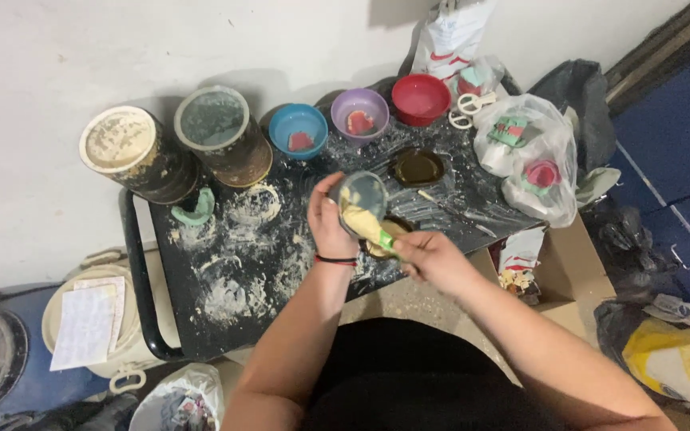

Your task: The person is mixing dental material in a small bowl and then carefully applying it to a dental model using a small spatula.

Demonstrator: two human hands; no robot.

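My left hand (327,226) grips a small flexible mixing bowl (359,196), tilted so its mouth faces me. A pale yellow paste runs down its inside. My right hand (429,254) holds a green-handled spatula (385,240) whose blade is in the paste at the bowl's lower edge. Both hands hover over a dark, powder-stained tray table (241,263). Just under the bowl sits a small dark mould (393,231), partly hidden by my hands.
At the back stand two dirty tins (133,152) (221,132), a blue bowl (298,128), a purple bowl (359,112) and a red bowl (420,97). Scissors (466,106) and a plastic bag (529,152) lie right. A dark dish (417,168) sits centre. A white bucket (89,323) stands left.
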